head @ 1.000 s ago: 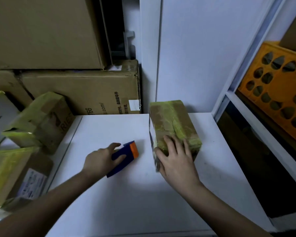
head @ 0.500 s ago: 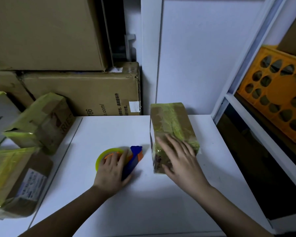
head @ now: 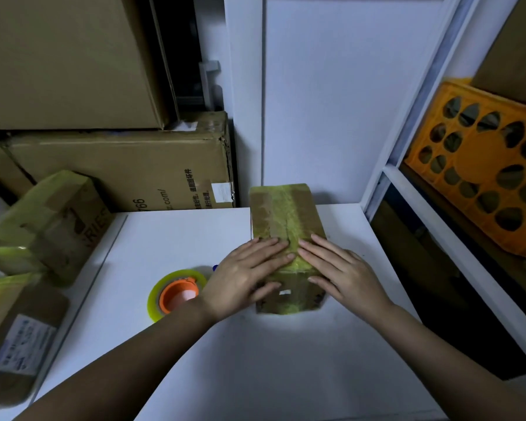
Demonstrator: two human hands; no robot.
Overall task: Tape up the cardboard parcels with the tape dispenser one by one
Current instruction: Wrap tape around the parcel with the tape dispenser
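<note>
The cardboard parcel [head: 286, 220], wrapped in yellowish tape, lies on the white table [head: 255, 360] a little right of the middle, its long side running away from me toward the white wall panel [head: 331, 101]. My left hand [head: 243, 278] lies flat on its near left part, fingers straight and pressing down, thumb along the near edge. My right hand [head: 343, 271] lies flat on its near right part the same way, and the fingertips of both nearly meet over the tape strip down the middle; neither hand grips anything. Just left of the parcel, the tape dispenser [head: 176, 293] lies on the table by my left wrist, its yellow roll around an orange hub. Further left, two taped parcels [head: 43, 226] sit off the table's edge, with large cardboard boxes [head: 119, 168] stacked behind. To the right, an orange crate [head: 483, 165] sits on a shelf.
</note>
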